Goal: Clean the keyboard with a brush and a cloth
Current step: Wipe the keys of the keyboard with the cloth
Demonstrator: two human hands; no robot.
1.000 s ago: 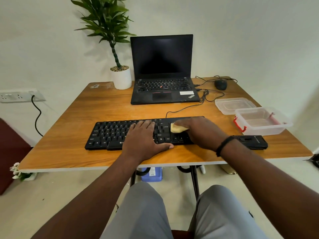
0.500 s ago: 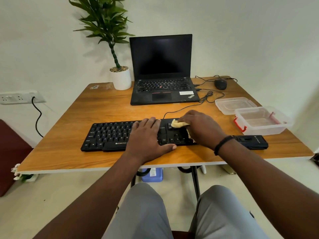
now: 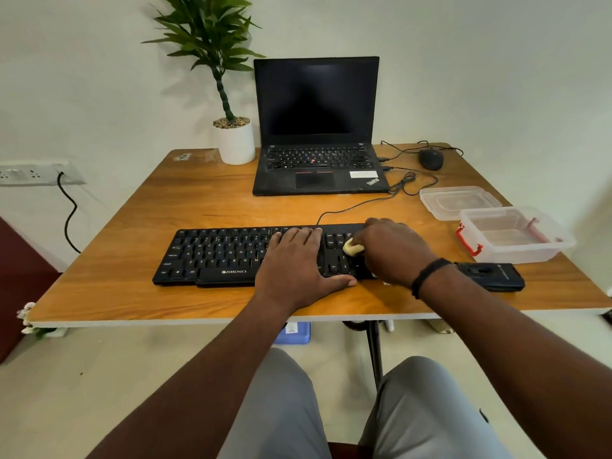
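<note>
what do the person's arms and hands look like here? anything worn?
Both forearms are bare, no sleeves in view. The right hand has a thin black band around its wrist. The left hand shows no band, watch or glove. No rings can be made out on either. Grey trousers show below.

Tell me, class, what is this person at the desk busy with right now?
A person is wiping a black keyboard on a wooden table. The left hand lies flat on the keys to steady it. The right hand holds a yellow cloth against the keyboard's right end. A closed-off laptop sits behind, screen dark.
</note>
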